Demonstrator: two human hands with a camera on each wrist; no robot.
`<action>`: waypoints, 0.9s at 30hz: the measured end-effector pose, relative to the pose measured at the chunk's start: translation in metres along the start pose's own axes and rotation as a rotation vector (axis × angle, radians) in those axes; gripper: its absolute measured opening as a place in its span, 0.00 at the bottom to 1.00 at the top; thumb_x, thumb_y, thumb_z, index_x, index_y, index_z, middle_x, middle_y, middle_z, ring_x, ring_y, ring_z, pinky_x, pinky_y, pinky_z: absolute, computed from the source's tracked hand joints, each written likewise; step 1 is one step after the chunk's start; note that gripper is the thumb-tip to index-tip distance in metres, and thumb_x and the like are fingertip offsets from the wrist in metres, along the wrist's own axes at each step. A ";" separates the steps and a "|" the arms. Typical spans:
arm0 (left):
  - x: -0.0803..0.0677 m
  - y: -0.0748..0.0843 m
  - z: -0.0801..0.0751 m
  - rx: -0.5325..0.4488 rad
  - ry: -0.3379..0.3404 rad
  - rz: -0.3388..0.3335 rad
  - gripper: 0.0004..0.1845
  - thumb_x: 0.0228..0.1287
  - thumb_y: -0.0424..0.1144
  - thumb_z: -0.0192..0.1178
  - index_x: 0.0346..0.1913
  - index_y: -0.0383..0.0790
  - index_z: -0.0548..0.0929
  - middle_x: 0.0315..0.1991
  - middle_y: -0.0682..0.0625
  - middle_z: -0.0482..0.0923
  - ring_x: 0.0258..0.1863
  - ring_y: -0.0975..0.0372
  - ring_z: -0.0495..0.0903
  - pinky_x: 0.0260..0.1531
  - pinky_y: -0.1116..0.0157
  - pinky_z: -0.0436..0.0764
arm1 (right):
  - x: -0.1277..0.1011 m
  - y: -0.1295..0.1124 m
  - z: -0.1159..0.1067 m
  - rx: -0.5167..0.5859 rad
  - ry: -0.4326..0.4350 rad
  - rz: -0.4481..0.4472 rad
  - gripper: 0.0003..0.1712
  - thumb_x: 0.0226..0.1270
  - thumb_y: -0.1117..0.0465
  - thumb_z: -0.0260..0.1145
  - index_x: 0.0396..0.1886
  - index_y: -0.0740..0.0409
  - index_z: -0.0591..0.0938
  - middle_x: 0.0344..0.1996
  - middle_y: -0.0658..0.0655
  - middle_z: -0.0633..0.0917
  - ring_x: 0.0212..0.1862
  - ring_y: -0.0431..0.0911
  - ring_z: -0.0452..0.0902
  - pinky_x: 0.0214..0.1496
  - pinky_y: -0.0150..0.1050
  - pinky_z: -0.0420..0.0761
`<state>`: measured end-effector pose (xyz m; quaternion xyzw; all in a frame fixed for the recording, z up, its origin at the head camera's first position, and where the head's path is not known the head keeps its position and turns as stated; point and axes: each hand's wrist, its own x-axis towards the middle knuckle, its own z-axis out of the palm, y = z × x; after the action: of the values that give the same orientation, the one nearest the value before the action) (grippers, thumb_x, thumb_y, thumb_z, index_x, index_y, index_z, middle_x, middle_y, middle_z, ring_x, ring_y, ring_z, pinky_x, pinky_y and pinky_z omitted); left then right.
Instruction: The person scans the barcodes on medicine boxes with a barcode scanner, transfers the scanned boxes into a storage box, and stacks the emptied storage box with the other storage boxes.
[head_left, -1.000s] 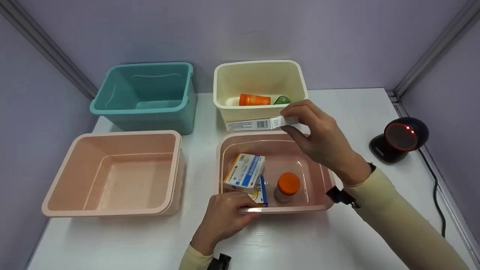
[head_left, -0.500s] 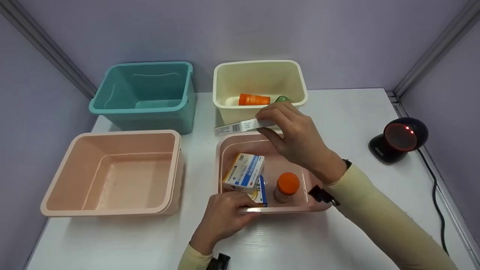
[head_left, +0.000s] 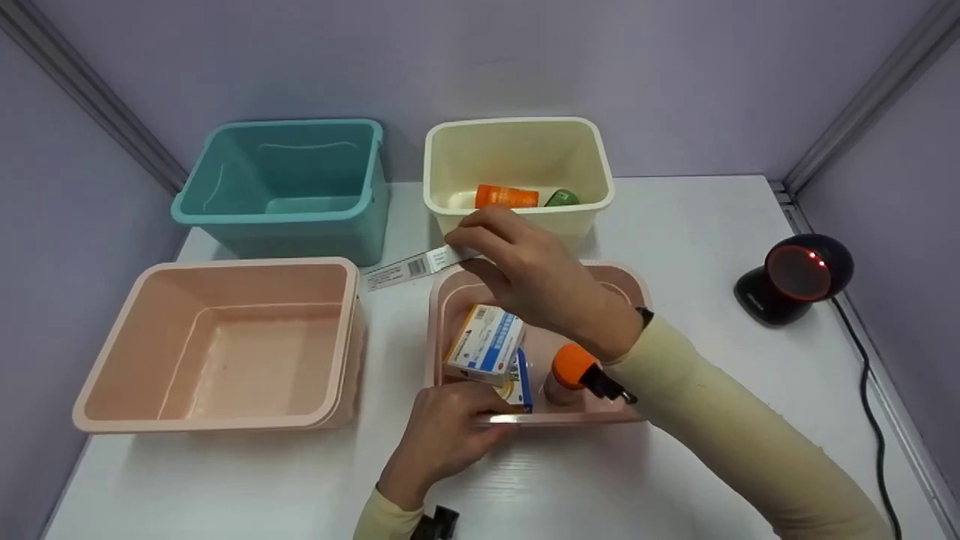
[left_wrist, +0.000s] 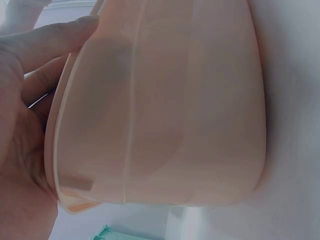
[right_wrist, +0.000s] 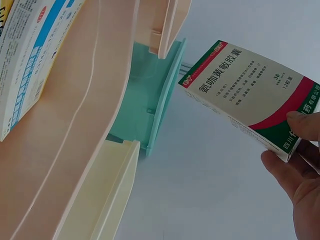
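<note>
My right hand pinches a medicine box by one end, between thumb and fingers. Its face is white with green and red bands. In the head view the box's narrow printed side shows above the far left corner of the right pink bin. My left hand grips that bin's front rim, the thumb outside and the fingers over the edge. Inside the bin lie a white and blue medicine box, a second blue-edged box partly beneath it, and an orange-capped bottle, partly covered by the right wrist strap.
Another pink bin stands at the left, with a teal bin behind it. At the back, a cream bin holds an orange bottle and a green item. A black scanner with a cable stands right.
My right hand has carried the medicine box leftward from in front of the cream bin, and the box now tilts down to the left. My left hand has stayed on the rim.
</note>
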<state>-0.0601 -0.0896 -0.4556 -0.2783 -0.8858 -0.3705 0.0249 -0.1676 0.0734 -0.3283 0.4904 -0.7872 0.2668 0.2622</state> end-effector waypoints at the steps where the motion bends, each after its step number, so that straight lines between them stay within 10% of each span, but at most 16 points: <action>1: 0.000 0.000 0.000 0.003 -0.004 -0.005 0.05 0.56 0.46 0.72 0.36 0.54 0.90 0.32 0.66 0.84 0.33 0.74 0.80 0.33 0.66 0.78 | 0.003 -0.002 0.002 0.006 -0.006 -0.009 0.15 0.65 0.68 0.68 0.51 0.59 0.80 0.47 0.57 0.80 0.50 0.49 0.79 0.58 0.40 0.74; 12: -0.001 0.001 0.000 0.020 0.014 -0.010 0.04 0.56 0.46 0.72 0.35 0.56 0.90 0.29 0.68 0.81 0.27 0.75 0.75 0.24 0.68 0.73 | 0.033 -0.016 0.030 0.023 -0.036 -0.085 0.08 0.67 0.66 0.67 0.44 0.59 0.84 0.42 0.54 0.85 0.46 0.46 0.79 0.52 0.34 0.76; 27: -0.002 -0.003 0.000 -0.007 0.035 0.029 0.03 0.56 0.44 0.72 0.35 0.54 0.90 0.31 0.67 0.82 0.35 0.72 0.80 0.33 0.64 0.79 | 0.068 -0.039 0.072 0.049 -0.400 0.138 0.15 0.69 0.61 0.65 0.54 0.55 0.79 0.46 0.53 0.77 0.45 0.42 0.75 0.49 0.29 0.75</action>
<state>-0.0602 -0.0918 -0.4581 -0.2845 -0.8798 -0.3780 0.0448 -0.1689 -0.0331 -0.3279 0.4848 -0.8485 0.2005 0.0701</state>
